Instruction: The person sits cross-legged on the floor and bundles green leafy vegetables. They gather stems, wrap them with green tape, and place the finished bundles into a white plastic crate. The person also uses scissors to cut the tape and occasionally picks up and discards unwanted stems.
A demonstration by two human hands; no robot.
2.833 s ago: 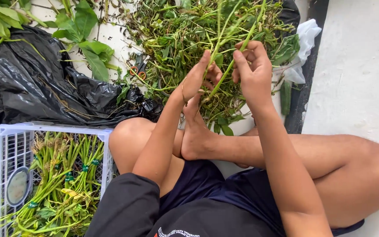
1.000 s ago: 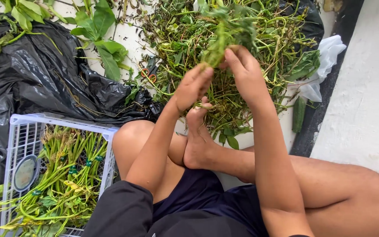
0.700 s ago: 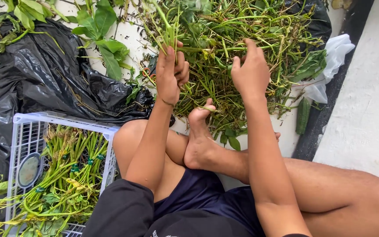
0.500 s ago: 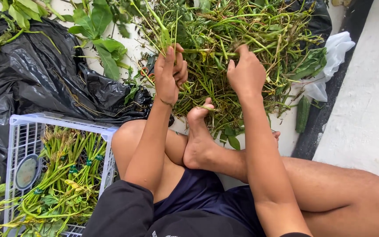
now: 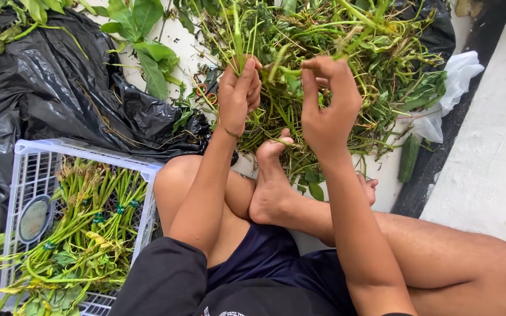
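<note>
Several banded bundles [image 5: 83, 222] already lie in the white slatted crate [image 5: 24, 169] at the floor's left edge, while a large loose pile of greens [image 5: 323, 76] remains unsorted ahead of me. My left hand [image 5: 238, 93] has its grip closed around a few thin, smooth green stems [image 5: 234, 35]; my right hand [image 5: 326, 102] pinches one stalk [image 5: 291, 71]. Crinkled glossy black plastic sheet [image 5: 48, 93] lies beside the heap.
</note>
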